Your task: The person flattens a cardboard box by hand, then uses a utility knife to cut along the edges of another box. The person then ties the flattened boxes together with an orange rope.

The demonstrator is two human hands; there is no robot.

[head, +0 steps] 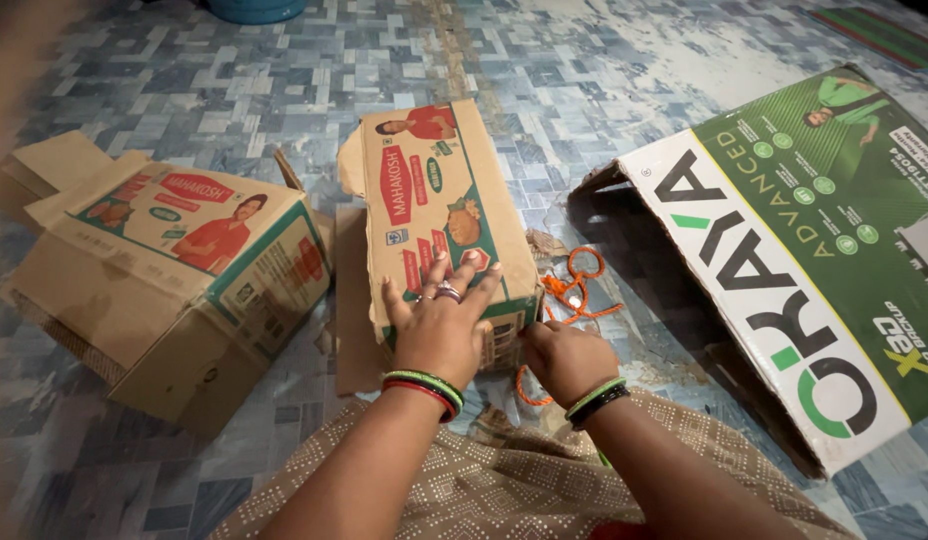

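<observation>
A brown cardboard box (434,190) with red and green printing lies on the floor in front of me. My left hand (441,322) rests flat on its top near end, fingers spread, with rings and red and green bangles at the wrist. My right hand (564,358) is closed at the box's near right corner, pinching an orange cord (576,290) that trails in loops on the floor beside the box. Whether the cord runs under the box is hidden.
A second similar cardboard box (164,280) with open flaps lies to the left. A large green and white carton (784,250) leans at the right. The floor is blue and grey patterned tile. Patterned brown cloth (504,490) covers my lap.
</observation>
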